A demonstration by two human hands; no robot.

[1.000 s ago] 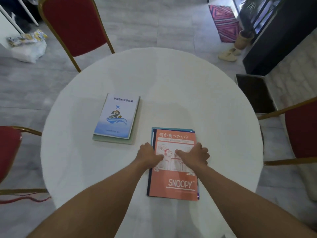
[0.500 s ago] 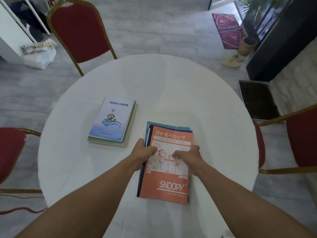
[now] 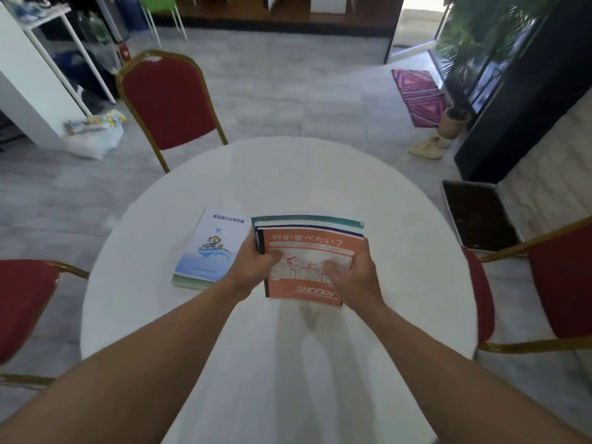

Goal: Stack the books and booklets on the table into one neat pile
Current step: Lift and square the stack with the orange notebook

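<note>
**Booklets gripped at both sides, second pile waits on the left**

Booklets (image 3: pixel 304 261): a thin bundle with an orange "SNOOPY" cover on top, and dark blue and teal covers fanned out at its far edge. It sits near the middle of the round white bench (image 3: pixel 320 174), and its near edge looks raised off the cloth, though I can't confirm the whole bundle is airborne.

Left hand (image 3: pixel 253 267) clamps the left edge, thumb on top of the orange cover, fingers hidden under or behind it. Right hand (image 3: pixel 352 274) clamps the right edge the same way, thumb across the cover art. Both are grasping the bundle, not resting flat.

Blue-cover book (image 3: pixel 213 248) lies just left of the bundle on top of a green book (image 3: pixel 189 282). That pair is thicker and looks stiffer, with the left hand almost touching its right edge.

Handling, my read:
- Booklets are light, floppy and glossy. Covers will slide over each other, and the fanned far edge already shows that.
- Hold at the two long sides with thumbs on top and pinch firmly. A one-sided grip would let them droop and splay.
- Tap the edges square before setting down.
- The book pair is the stable base. Booklets probably go on top of it, with corners aligned.

Risk: lower booklets slipping out during the transfer left.
</note>
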